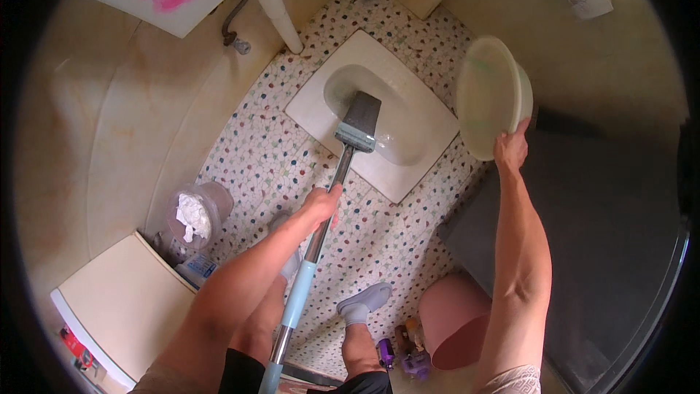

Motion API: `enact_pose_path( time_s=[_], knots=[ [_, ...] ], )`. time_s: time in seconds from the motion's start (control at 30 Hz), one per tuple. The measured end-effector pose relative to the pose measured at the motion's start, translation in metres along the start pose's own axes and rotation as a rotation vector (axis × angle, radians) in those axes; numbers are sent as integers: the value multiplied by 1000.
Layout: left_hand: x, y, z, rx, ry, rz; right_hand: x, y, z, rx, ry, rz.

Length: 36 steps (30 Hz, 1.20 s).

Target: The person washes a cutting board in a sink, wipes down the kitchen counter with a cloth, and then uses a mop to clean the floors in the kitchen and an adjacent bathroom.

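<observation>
My left hand (322, 207) grips the metal and light-blue pole (298, 290) of a mop. The mop's dark flat head (361, 112) hangs over the white squat toilet pan (391, 186), above its oval bowl (402, 145); whether it touches the bowl is hard to tell. Out to the right, my right hand (512, 146) holds a pale plastic basin (486, 96) by its lower rim. The basin is tipped on its side, its opening facing left.
Pebble-patterned floor (257, 191) surrounds the pan. A clear waste bin (223, 200) with white paper stands left, near a cream cabinet (128, 306). On the right are a pink bucket (455, 306), purple bottles (415, 364) and a large dark panel (601, 241). A white pipe (279, 11) meets the floor.
</observation>
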State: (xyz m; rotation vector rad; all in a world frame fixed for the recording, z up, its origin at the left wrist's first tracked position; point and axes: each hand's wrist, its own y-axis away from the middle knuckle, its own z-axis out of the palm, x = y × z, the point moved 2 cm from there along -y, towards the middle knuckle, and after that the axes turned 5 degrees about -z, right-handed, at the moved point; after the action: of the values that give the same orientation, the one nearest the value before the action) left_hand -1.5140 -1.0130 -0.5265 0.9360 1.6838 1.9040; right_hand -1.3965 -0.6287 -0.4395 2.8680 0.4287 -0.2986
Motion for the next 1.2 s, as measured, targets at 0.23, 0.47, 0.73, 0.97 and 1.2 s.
enact_pose_path(
  time_s=[0.23,0.47,0.73,0.97,1.2],
  knots=[
    [12,8,6,29,-75,9,-29,38,-22,208,184,-394],
    [8,31,1,17,-77,-3,19,169,-49,301,-212,-283],
    [-28,49,4,-26,-118,-10,188,441,-122,297,-100,-181],
    [-52,85,25,67,-112,-36,274,605,-197,362,-180,300],
    [-75,97,45,88,-111,-50,462,548,-51,214,58,1153]
  ],
)
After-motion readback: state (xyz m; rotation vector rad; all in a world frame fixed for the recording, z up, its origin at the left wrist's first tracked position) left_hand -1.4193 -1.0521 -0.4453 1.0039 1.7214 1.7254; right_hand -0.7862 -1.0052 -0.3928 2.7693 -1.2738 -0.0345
